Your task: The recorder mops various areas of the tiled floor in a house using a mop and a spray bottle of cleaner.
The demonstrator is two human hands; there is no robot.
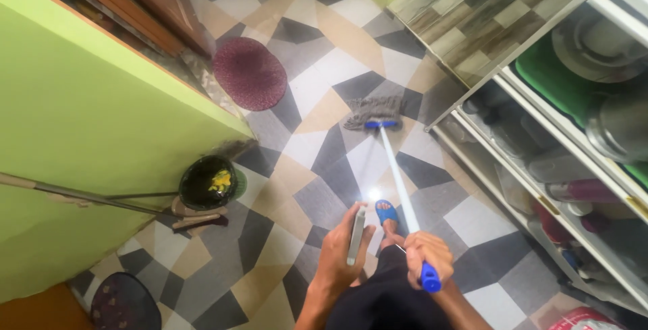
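The right hand is closed around the blue grip at the top of a mop, whose white pole slants away across the patterned tile floor to a grey stringy mop head lying flat on the tiles. The left hand holds a phone upright, edge toward the camera. Between the hands a foot in a blue sandal stands on the floor. A round maroon mat lies beyond the mop head, near a green wall. At the wall's foot stands a dark bin with yellow scraps inside. On the right, a white shelf rack holds pots and bottles
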